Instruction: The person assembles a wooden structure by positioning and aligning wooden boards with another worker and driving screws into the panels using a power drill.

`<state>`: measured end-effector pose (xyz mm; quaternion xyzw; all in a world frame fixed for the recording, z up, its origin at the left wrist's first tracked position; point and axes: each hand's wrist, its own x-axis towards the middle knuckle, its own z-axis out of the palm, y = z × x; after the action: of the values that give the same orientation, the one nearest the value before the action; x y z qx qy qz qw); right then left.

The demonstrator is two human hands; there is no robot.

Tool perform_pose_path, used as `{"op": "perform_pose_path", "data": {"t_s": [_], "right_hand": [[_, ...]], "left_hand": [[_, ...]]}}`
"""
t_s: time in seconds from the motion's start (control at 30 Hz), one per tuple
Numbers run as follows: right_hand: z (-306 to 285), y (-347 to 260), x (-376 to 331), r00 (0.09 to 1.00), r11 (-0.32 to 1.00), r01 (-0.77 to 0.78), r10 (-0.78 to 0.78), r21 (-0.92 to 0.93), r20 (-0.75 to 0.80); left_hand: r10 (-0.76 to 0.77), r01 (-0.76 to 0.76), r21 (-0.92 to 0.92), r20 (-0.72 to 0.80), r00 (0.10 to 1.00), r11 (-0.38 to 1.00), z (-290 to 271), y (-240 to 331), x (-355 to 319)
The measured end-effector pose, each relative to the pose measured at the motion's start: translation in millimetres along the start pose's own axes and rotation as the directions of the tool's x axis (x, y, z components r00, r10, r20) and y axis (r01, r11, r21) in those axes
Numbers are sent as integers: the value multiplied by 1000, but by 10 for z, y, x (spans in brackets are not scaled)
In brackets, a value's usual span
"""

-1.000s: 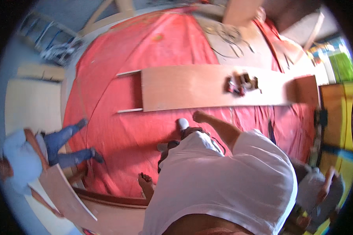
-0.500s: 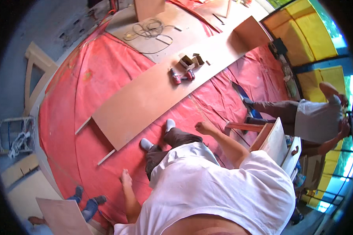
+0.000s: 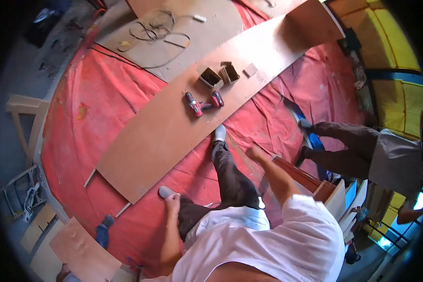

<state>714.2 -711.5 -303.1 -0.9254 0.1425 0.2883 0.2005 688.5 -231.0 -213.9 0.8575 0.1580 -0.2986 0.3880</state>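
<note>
My left hand [image 3: 172, 203] hangs beside my left knee, just above my grey left shoe [image 3: 165, 191], with nothing in it. My right hand [image 3: 256, 152] reaches out over the red floor cover [image 3: 103, 108], fingers loose and empty, close to the top edge of a red-brown wooden cabinet [image 3: 300, 173]. A long plywood board [image 3: 169, 131] lies across the cover in front of my feet. On it rest a red cordless drill [image 3: 199, 104] and two small open wooden boxes [image 3: 219, 76].
Another person in brown trousers [image 3: 348, 145] stands at the right, bent over near the cabinet. A second board with a coiled cable [image 3: 160, 28] lies further off. A pale wooden frame [image 3: 26, 117] stands at the left. Someone's blue-jeaned leg [image 3: 103, 232] and a plywood piece [image 3: 82, 254] are lower left.
My view has swung, so the long board now runs diagonally and closer. I have stepped up to its edge, and my right hand has moved toward the cabinet.
</note>
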Motion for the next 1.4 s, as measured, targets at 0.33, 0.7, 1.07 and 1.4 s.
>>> {"op": "perform_pose_path", "data": {"t_s": [0.33, 0.7, 1.07, 1.4], "right_hand": [[-794, -684, 4411, 933, 995, -75, 96, 73, -347], [-438, -158, 5076, 968, 993, -88, 103, 75, -229], [-273, 871, 3250, 961, 996, 27, -2, 85, -276], [284, -41, 1930, 977, 978, 204, -202, 31, -70]], "left_hand": [[258, -316, 500, 184, 948, 806, 2196, 1389, 2637], [420, -476, 863, 373, 827, 170, 3080, 2064, 4850], [197, -680, 732, 661, 724, 46, 2898, 1831, 4697], [54, -522, 550, 653, 756, 652, 1704, 251, 2547]]}}
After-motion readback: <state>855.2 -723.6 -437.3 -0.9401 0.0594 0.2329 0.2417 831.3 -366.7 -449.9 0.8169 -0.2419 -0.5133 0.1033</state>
